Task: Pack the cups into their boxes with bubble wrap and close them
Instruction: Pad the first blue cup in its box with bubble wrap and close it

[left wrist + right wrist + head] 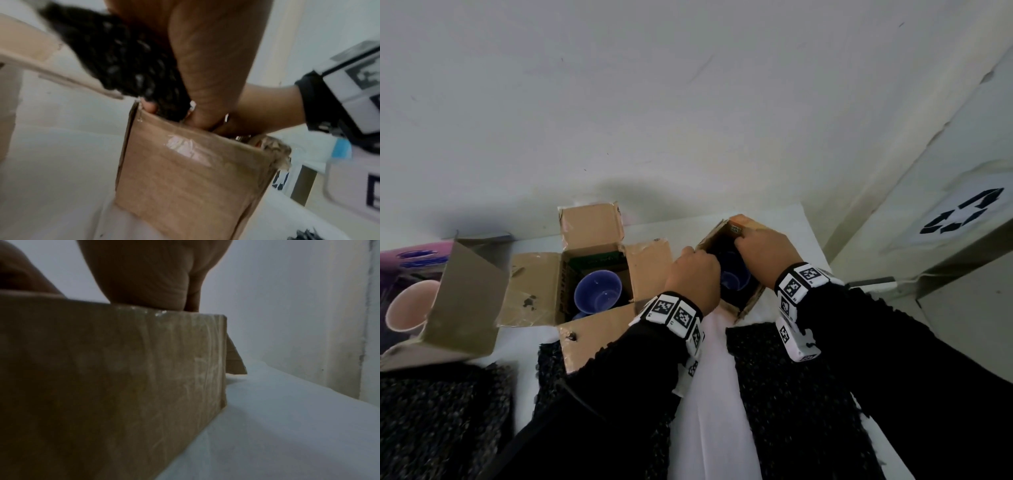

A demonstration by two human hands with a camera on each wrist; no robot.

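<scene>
Step in hand: the person is padding a round blue ceramic cup [734, 279], which is sitting mouth up inside a small brown cardboard box [753, 298] at about 1 o'clock on the white bench [650, 229].
Left hand: the left hand [693, 277] is curling its thumb and fingers round a wad of black bubble wrap [123, 56]. It is feeding the wad in at the box's 9 o'clock wall, probably to fill the gap beside the cup so that nothing rattles.
Right hand: the right hand [767, 253] is hooking its fingers over the rim at the box's 12 o'clock side and gripping the cardboard. This is likely bracing the light box against the push.
Progress: the box top is standing open, so closing is not yet done.
Other boxes: a larger open brown carton [534, 284] at 11 o'clock is holding a second blue cup [597, 291] with no wrap showing round it. A purple printed carton [465, 301] at 9 o'clock is holding a pale pink cup [410, 305].
Spare wrap: flat black bubble-wrap sheets [791, 394] are lying along the 6 o'clock edge, close to both hands for the remaining cups.
</scene>
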